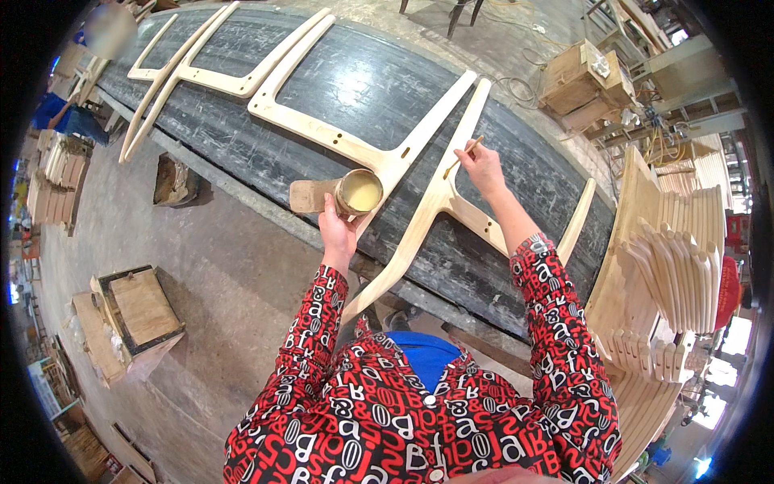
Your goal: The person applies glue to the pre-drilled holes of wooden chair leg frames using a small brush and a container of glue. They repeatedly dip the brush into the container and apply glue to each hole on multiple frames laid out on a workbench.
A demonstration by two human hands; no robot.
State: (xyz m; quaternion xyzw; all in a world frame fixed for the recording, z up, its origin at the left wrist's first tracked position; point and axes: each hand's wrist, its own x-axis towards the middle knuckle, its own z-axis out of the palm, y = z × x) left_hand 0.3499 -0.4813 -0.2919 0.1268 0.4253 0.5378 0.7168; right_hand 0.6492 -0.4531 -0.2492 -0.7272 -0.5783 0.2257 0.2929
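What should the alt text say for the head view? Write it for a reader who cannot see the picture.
A person's right hand holds a thin stick to a pale wooden frame piece on a dark workbench, while the left hand holds a small pot of yellowish paste. More wooden parts are stacked to the right.

wooden frames (419, 206) lie on the workbench (242, 145), stacked parts (669, 274) to its right, crates (133, 315) on the floor left.

The one camera sits on the person's head and looks down, close over the dark workbench (242, 137), whose long edges bend outward.
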